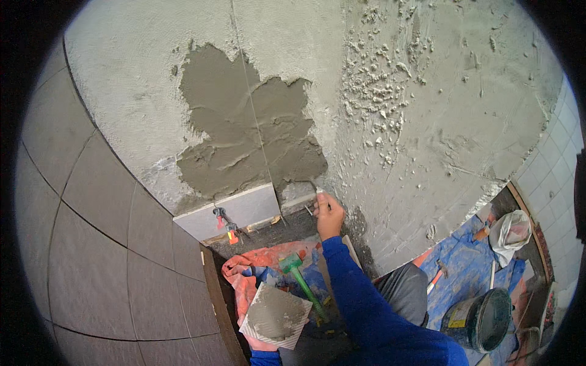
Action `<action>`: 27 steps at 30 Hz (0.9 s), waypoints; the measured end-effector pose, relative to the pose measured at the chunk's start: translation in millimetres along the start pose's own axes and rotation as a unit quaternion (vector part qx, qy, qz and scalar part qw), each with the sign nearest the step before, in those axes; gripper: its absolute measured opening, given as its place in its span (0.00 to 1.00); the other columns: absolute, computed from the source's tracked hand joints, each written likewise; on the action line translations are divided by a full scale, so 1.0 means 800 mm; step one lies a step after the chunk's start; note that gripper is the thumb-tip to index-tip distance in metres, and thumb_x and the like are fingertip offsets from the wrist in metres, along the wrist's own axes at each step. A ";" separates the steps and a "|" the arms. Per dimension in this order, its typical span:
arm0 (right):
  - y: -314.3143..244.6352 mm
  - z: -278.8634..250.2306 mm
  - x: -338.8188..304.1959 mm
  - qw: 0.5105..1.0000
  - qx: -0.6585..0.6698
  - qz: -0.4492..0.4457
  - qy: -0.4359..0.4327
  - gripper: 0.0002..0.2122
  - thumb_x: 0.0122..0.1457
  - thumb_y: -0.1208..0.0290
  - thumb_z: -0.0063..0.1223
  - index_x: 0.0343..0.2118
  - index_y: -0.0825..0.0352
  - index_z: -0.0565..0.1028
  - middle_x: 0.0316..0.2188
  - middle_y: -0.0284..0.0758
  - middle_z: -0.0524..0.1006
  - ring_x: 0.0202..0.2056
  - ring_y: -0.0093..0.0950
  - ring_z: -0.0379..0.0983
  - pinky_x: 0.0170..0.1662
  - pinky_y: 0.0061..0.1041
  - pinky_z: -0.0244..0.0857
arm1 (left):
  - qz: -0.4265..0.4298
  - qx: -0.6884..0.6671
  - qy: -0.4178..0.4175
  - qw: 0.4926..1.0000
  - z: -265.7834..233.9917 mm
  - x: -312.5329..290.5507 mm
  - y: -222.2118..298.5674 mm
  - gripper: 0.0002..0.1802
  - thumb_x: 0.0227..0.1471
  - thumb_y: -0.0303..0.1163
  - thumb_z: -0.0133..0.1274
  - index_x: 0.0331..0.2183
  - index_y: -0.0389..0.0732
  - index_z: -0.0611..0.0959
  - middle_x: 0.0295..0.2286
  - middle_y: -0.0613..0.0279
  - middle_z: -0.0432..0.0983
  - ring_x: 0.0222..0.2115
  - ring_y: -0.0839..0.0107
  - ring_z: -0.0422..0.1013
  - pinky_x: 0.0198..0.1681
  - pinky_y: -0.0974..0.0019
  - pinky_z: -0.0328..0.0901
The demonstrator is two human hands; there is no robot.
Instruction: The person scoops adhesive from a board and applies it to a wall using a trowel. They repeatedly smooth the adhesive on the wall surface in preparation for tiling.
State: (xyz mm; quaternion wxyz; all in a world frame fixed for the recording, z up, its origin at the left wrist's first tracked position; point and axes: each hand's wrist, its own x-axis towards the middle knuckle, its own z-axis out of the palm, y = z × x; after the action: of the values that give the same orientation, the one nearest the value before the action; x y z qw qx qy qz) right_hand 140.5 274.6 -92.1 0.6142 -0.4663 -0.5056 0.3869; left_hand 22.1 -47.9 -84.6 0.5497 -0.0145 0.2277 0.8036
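My right hand (329, 213) is shut on a trowel (312, 186) whose blade touches the lower edge of a wet mortar patch (247, 131) on the rough grey wall. My left hand (259, 343) is mostly hidden under a square board (276, 315) loaded with mortar, which it holds flat from below. A grey tile (235, 210) is set on the wall just below the mortar patch, with red leveling clips (227, 227) at its bottom edge.
A green-headed mallet (299, 277) lies on red and blue sheeting (253, 271) on the floor. Dark tiles (91, 232) cover the left wall. At right stand a dark bucket (482, 317), a hammer (436, 277) and a white bag (510, 235) on a blue tarp.
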 end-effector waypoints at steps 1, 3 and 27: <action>0.001 0.002 -0.001 1.000 0.027 0.013 0.009 0.17 0.71 0.58 0.59 0.43 0.71 0.84 0.26 0.31 0.79 0.23 0.19 0.73 0.27 0.24 0.67 | -0.001 -0.002 -0.002 1.000 -0.002 0.000 0.000 0.40 0.66 0.63 0.37 0.71 0.54 0.64 0.65 0.48 0.66 0.57 0.37 0.70 0.53 0.18 0.65; 0.001 0.005 -0.006 0.998 0.049 0.026 0.024 0.17 0.71 0.57 0.58 0.43 0.70 0.84 0.26 0.30 0.78 0.22 0.17 0.72 0.25 0.21 0.65 | -0.002 -0.006 -0.009 1.000 -0.004 -0.003 0.000 0.41 0.66 0.64 0.37 0.71 0.54 0.63 0.66 0.48 0.65 0.58 0.36 0.69 0.54 0.17 0.64; -0.110 0.104 -0.089 0.808 0.462 0.355 -0.091 0.25 0.69 0.36 0.50 0.32 0.56 0.67 0.20 0.28 0.64 0.19 0.25 0.64 0.23 0.27 0.58 | -0.063 -0.185 -0.069 0.978 -0.036 -0.032 0.022 0.54 0.57 0.79 0.32 0.75 0.58 0.55 0.71 0.47 0.55 0.63 0.19 0.58 0.51 0.01 0.52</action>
State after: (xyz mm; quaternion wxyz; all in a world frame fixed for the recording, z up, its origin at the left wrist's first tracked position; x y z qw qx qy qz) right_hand 45.5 198.5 -21.1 0.5278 -0.2373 -0.1198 0.8067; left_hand 10.4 -86.6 -97.4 0.6016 -0.0751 0.0352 0.7945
